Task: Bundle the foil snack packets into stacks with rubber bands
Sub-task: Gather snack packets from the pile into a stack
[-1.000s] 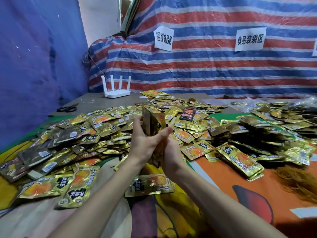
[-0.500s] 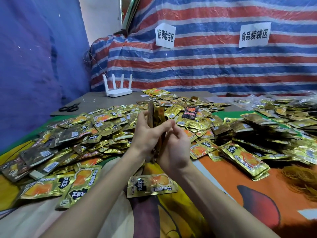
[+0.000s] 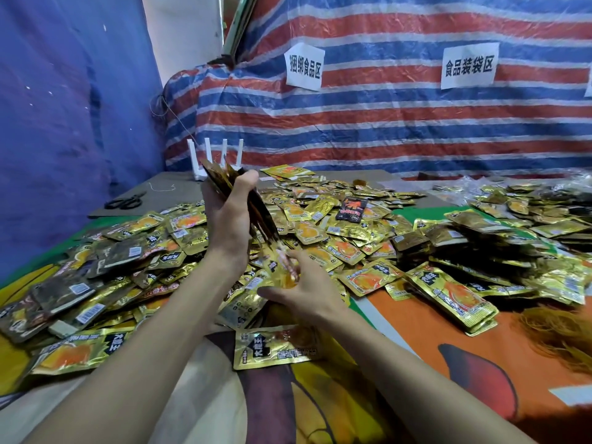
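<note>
Bare patterned cloth lies along the near edge of the desk [image 3: 413, 334], around both forearms. A grey strip at far left carries one pair of scissors [image 3: 124, 201] and one router [image 3: 216, 158] with four antennas. Loose packets [image 3: 323, 248], too many to count, crowd the middle, one black packet [image 3: 351, 209] among them. The left hand [image 3: 229, 221] is raised above the heap, fingers curled round a tilted stack of packets [image 3: 264, 219]. The right hand [image 3: 304, 291] is just below; its fingers are blurred, so I cannot tell their state. One heap of rubber bands [image 3: 560, 334] lies at the right edge.

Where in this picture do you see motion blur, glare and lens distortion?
Head view: motion blur smears the right hand; the left hand, gripping the gold foil packet stack, is sharper; glare glints off loose gold foil packets; bands of the red-and-blue striped tarpaulin curve, a wide-angle distortion.
</note>
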The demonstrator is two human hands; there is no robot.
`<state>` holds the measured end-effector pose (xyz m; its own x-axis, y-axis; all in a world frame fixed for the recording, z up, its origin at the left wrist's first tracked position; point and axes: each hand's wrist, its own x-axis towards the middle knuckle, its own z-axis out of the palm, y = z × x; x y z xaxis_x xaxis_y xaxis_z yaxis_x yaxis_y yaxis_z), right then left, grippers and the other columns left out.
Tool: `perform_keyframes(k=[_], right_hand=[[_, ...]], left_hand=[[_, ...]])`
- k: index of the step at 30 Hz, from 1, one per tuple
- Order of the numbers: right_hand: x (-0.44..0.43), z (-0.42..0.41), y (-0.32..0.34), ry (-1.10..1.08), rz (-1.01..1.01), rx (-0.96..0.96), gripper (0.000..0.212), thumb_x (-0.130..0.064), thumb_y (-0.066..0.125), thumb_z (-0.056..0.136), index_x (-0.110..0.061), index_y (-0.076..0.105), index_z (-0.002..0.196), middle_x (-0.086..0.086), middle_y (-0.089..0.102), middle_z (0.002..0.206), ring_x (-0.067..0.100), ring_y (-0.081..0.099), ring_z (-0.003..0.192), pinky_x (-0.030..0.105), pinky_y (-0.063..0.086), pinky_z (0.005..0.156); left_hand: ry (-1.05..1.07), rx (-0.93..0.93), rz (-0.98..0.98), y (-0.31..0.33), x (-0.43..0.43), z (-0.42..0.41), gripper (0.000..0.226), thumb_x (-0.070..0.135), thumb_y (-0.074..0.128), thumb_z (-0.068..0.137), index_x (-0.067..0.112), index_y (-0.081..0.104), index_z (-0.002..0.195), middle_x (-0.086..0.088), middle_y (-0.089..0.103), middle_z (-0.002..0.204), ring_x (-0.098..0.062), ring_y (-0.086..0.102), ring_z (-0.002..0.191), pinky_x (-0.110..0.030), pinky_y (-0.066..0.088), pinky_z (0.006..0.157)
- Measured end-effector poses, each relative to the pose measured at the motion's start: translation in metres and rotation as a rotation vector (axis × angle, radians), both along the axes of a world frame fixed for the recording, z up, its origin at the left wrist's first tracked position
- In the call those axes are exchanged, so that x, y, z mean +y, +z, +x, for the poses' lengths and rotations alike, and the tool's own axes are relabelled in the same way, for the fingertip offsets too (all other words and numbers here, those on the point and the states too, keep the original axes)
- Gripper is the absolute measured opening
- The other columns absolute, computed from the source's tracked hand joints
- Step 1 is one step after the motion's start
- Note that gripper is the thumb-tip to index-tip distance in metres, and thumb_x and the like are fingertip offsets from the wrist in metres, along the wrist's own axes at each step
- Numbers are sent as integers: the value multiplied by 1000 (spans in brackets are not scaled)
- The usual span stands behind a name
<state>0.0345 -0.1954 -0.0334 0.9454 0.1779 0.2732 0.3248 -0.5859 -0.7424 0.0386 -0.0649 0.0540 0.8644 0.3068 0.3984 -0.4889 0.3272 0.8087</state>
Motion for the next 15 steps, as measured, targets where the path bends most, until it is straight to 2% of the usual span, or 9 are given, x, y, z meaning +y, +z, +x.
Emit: perform_keyframes(k=[2,4,5,7,8,9,11,13,15], right_hand=[[-3,1,1,-107,-69,25,101,-56,88,65,-23,41,148,1,54,131,22,52,123,46,46,105],[-4,0,6,-32,-14,78,112,-44,89,67,-21,28,158,7,36,153,20,37,139,43,36,116],[-4,-2,8,35,97,88,107,-33,85,68,-22,28,158,5,31,158,12,36,139,36,38,114],[-3,-7,12,142,444,77,94,-17,62,61,-23,41,152,0,38,156,-2,43,132,18,45,98],[-2,-8,14,187,648,108,89,-15,53,59,-22,49,147,-2,45,153,2,45,134,19,45,96],[-1,-9,16,236,829,146,81,-18,49,62,-22,55,142,-3,51,150,10,46,136,26,43,100],[3,-9,19,278,990,167,61,-37,44,80,-22,63,136,-2,60,143,17,52,134,40,38,110],[8,-11,21,251,1000,170,62,-61,42,86,-25,68,130,-3,66,135,15,58,128,43,41,111],[11,-13,20,213,944,167,59,-68,50,83,-30,72,123,-8,70,125,13,64,121,40,50,104]], left_hand=[[20,-73,105,-2,2,-3,62,36,76,71,18,43,120,-11,51,96,-26,56,87,-38,51,76],[63,-144,279,-14,3,-3,73,21,75,77,17,32,136,-4,53,94,-5,62,81,-20,53,70],[86,-178,366,-24,3,-3,76,11,75,78,20,30,139,-2,53,91,2,62,75,-14,52,66],[68,-194,456,-47,4,-2,86,-8,74,79,26,27,142,-1,53,86,3,62,68,-15,53,61],[35,-175,475,-59,3,-3,91,-12,73,77,25,25,144,-1,54,86,1,62,68,-19,54,62],[1,-151,497,-69,2,-5,94,-12,75,74,22,24,145,-1,57,91,0,63,72,-23,55,66],[-70,-101,526,-86,-5,-10,94,-4,77,68,14,24,144,8,63,111,-1,67,93,-26,56,80],[-143,-16,492,-95,-11,-13,88,3,78,65,10,33,140,-1,63,125,-12,65,114,-28,53,94],[-198,54,462,-99,-12,-12,77,5,78,63,10,43,132,-8,65,121,-12,66,113,-23,53,92]])
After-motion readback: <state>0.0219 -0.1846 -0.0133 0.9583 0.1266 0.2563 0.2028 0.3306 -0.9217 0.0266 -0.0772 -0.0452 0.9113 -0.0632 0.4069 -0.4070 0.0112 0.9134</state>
